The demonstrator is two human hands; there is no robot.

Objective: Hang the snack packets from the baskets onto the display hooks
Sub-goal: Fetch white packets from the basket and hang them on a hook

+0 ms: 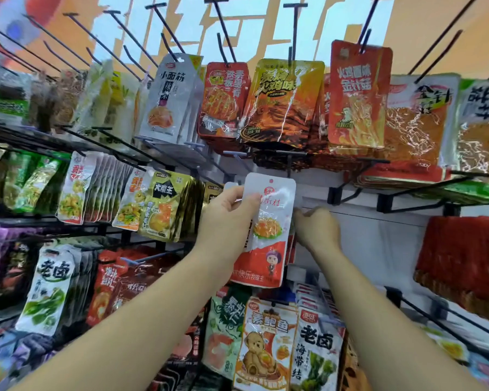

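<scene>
1. Head view, middle of the display rack (378, 230): hanging step in hand, with 1 white-and-red snack packet (266, 230) held up in front of the rack's white back, just below the row of orange and red packets (283, 103).
2. Pinches that packet at its upper left edge with the left hand (229, 213), thumb across the front. Holds it upright, punched hole (271, 181) at the top and free.
3. Reaches just behind the packet's right edge with the right hand (318, 227), fingers curled. Cannot tell whether gripping a hook, more packets or nothing, since hidden by the packet.
4. Not yet on any hook. Appears aimed at a peg behind it, where red packet edges (292, 249) peek out, though blurred there.
5. Calls next for lining the hole up with the peg's tip, sliding the packet back along it toward the rack's white back, then letting go with the left hand.
6. Asks for care: thin foil, small hole, easy to miss the tip or tear the header.
</scene>
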